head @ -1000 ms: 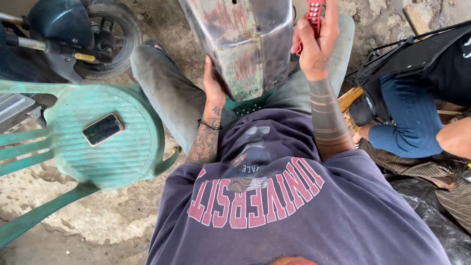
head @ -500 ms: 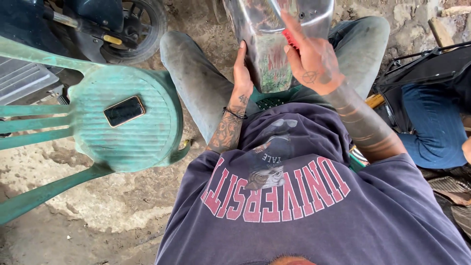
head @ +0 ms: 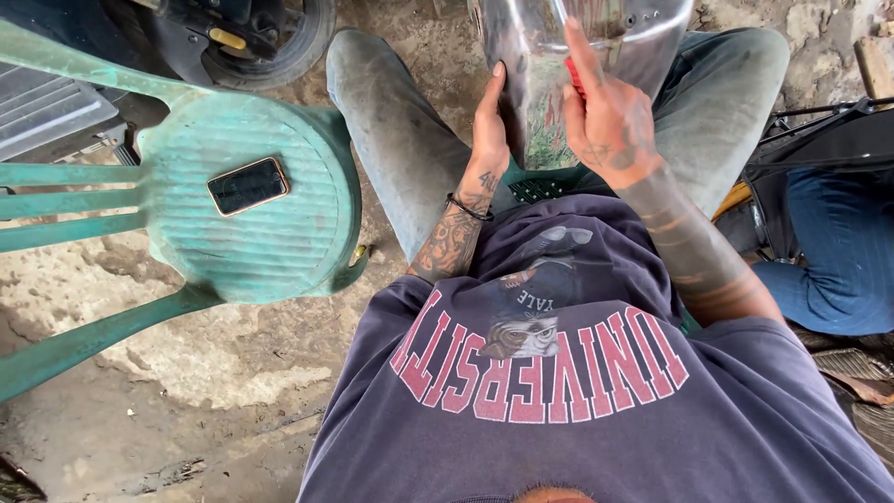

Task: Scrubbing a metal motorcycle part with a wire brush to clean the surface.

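Bare curved sheet metal panel (head: 568,56) stands between our knees, our left hand (head: 489,126) pressed flat and released against its edge, our right hand (head: 610,121) clenched on a red-handled tool (head: 575,76); bracing firmly seems wise.

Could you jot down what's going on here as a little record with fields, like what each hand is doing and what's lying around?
Left hand: left hand pressed flat against the side of the metal shell held between the knees
Right hand: right hand gripping a red-handled tool against the shell
Seat beside: green plastic chair, to the person's left
On the chair: phone, lying flat, screen dark
Background: wheel on the ground
Nearby: another person's leg in jeans at the right edge
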